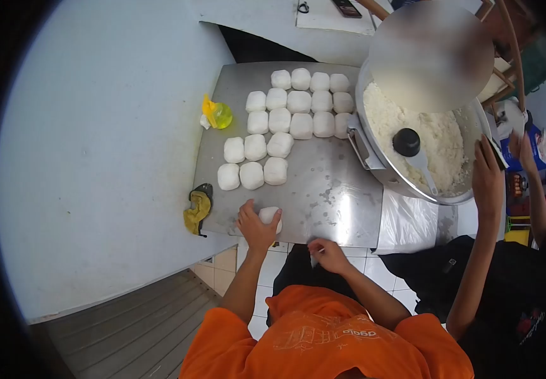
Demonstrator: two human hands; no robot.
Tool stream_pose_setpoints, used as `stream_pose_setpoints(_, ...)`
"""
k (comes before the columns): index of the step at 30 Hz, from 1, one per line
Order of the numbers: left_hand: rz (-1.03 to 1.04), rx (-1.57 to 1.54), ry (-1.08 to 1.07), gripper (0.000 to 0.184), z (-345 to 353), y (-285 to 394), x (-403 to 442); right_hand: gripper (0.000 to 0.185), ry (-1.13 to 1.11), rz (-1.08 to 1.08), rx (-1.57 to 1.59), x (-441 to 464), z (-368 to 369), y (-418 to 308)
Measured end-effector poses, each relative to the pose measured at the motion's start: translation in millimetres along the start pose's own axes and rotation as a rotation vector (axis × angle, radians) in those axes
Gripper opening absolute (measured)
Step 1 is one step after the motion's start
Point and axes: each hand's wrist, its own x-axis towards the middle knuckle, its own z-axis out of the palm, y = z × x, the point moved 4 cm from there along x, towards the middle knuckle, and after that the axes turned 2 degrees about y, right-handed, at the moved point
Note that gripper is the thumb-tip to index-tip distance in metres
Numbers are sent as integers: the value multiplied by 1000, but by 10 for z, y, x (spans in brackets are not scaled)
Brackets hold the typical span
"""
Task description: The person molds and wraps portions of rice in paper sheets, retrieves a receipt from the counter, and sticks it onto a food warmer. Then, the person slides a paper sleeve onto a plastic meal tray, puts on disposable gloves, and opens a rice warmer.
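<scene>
My left hand (257, 225) is closed around a white rounded rice packet (271, 216) at the near edge of the steel table (323, 218). My right hand (330, 255) is just off that edge, its fingers pinched together. A small pale item (314, 259) shows under those fingers, too small to name. Several similar packets (252, 175) sit in rows beyond my left hand. At the right stands a large metal pot (374, 161) of white rice (434, 142), with a black cup (406, 143) and a pale rice paddle (423, 168) lying in it.
A yellow-green bottle (220, 116) and a yellow cloth (197, 211) are by the left wall. Clear plastic sheets (406, 221) lie below the pot. A co-worker's hand (487, 165) is at the pot's right rim. A phone (347, 7) lies at the back.
</scene>
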Motion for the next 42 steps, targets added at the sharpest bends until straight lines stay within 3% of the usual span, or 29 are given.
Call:
stream_pose_setpoints(1, -42, -63, 30, 69, -10, -26, 7, 21, 31, 10, -27, 44, -57, -23)
stream_pose_setpoints(4, 107, 110, -120, 64, 159, 148, -184, 20, 73, -11, -74, 226, -204, -227)
stream_pose_setpoints(7, 115, -53, -136, 60, 201, -196, -111, 21, 123, -44, -190, 410, -375, -510)
stream_pose_setpoints(12, 94, -39, -29, 55, -445, -748, 492, 21, 206, -57, -192, 651, -683, -610)
stream_pose_setpoints(14, 95, -70, 181, 53, -736, -862, 948, 21, 239, -48, -202, 706, -779, -675)
stream_pose_setpoints(16, -6, -28, 207, 54, -841, -977, 1468, 22, 246, -26, -204, 796, -829, -706)
stream_pose_setpoints(19, -4, -120, 121, 52, -531, -1211, 2134, 22, 271, -68, -288, 953, -829, -805)
stream_pose_setpoints(22, 47, -5, -32, 47, 0, -1328, 2433, 21, 300, -133, -410, 910, -845, -937)
stream_pose_setpoints(24, 101, 177, 32, 47, 155, -1438, 2394, 20, 341, -173, -439, 806, -915, -1041)
stream_pose_setpoints(25, 143, 256, 65, 49, 206, -1473, 2390, 19, 387, -115, -394, 754, -977, -984)
stream_pose_setpoints(27, 201, 63, 26, 45, 226, -1598, 2428, 18, 503, 24, -299, 501, -1112, -750)
stream_pose_setpoints(28, 254, -63, -2, 49, 224, -1602, 2489, 17, 626, 12, -328, 360, -1158, -646)
stream_pose_setpoints(29, 332, 31, 99, 50, 252, -1616, 2493, 16, 751, 8, -365, 203, -1209, -509)
stream_pose_setpoints(30, 254, 23, 39, 34, 260, -1626, 2476, 21, 834, 29, -388, 57, -1256, -304)
stream_pose_setpoints(31, 262, 38, 24, 44, 314, -1672, 2544, 26, 948, 89, -455, -109, -1328, -189)
stream_pose_setpoints(34, 191, 196, -74, 44, 189, -1491, 2527, 47, 1208, 253, -611, -488, -1531, 39)
stream_pose_setpoints(35, 229, 96, -13, 44, 108, -1499, 2519, 57, 1274, 301, -631, -573, -1612, 103)
stream_pose_setpoints(36, 262, -8, 53, 45, 61, -1478, 2541, 68, 1225, 378, -656, -619, -1677, 121)
stream_pose_setpoints(39, 117, 46, 317, 43, -273, -962, 2177, 76, 1055, 497, -942, -513, -1555, 503)
stream_pose_setpoints(42, 300, -203, 345, 43, -87, -258, 1674, 77, 991, 632, -772, -463, -1322, 225)
